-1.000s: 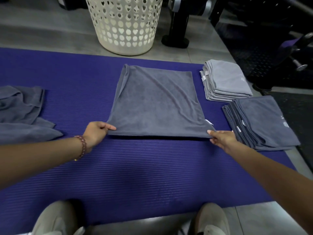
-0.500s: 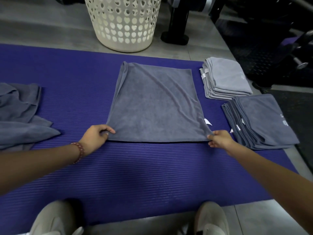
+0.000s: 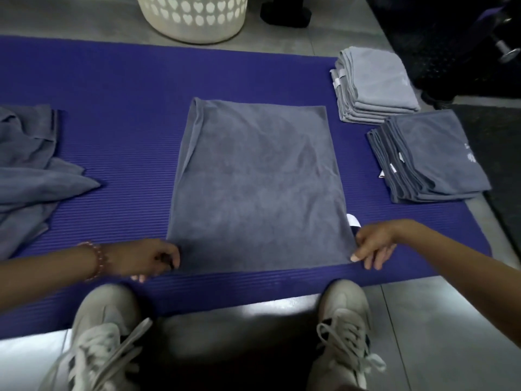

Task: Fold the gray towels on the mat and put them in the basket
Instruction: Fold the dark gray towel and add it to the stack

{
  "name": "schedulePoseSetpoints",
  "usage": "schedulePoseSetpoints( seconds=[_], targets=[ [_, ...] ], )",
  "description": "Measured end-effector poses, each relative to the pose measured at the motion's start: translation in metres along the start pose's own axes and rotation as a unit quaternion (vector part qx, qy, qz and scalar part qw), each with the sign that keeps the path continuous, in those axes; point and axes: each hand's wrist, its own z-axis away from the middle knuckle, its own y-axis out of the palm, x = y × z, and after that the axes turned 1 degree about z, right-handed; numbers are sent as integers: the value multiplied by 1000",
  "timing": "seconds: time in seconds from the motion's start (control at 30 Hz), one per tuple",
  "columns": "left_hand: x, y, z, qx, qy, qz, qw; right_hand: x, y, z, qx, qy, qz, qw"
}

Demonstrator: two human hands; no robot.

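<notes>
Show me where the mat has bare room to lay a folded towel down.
Widest bare patch: mat between the unfolded pile and the spread towel. A bare strip also runs behind that towel toward the basket. The right is crowded: light stack and dark stack leave only a narrow gap.

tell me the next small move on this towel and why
Probably fold the near edge over to the far edge: the left hand and right hand pinch the near corners of the towel, which lies flat, larger than the folded stacks.
</notes>
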Motion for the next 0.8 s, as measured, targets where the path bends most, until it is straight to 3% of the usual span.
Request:
schedulePoseSetpoints(
  seconds=[0.07, 0.13, 0.17, 0.23, 0.3, 0.37, 0.47, 0.53, 0.6, 0.8],
  targets=[
    [-16, -11, 2, 98, -94, -46, 990, 9, -3, 6, -11, 69, 60, 996],
    [-34, -28, 3, 91, -119, -65, 987, 24, -8, 10, -122, 98, 80, 984],
    [-41, -36, 0, 39, -84, -68, 993, 33, -7, 9, -224, 83, 104, 966],
    [-37, -47, -15, -146, -2, -61, 987, 54, -2, -2, -439, -10, 103, 892],
    [-29, -49, -32, -289, 43, -115, 949, 77, 2, -19, -547, -114, 107, 822],
    [-22, -48, -50, -340, 77, -266, 899, 97, 0, -34, -546, -194, 152, 801],
    [-15, -50, -76, -331, 112, -424, 835, 118, -11, -49, -459, -299, 295, 783],
    [-16, -57, -90, -301, 107, -450, 834, 127, -26, -55, -402, -317, 370, 775],
    [-15, -70, -102, -288, 61, -425, 856, 130, -44, -63, -385, -298, 369, 791],
    [-13, -134, -141, -368, -56, -245, 895, 122, -117, -87, -413, -124, 152, 889]
  ],
)
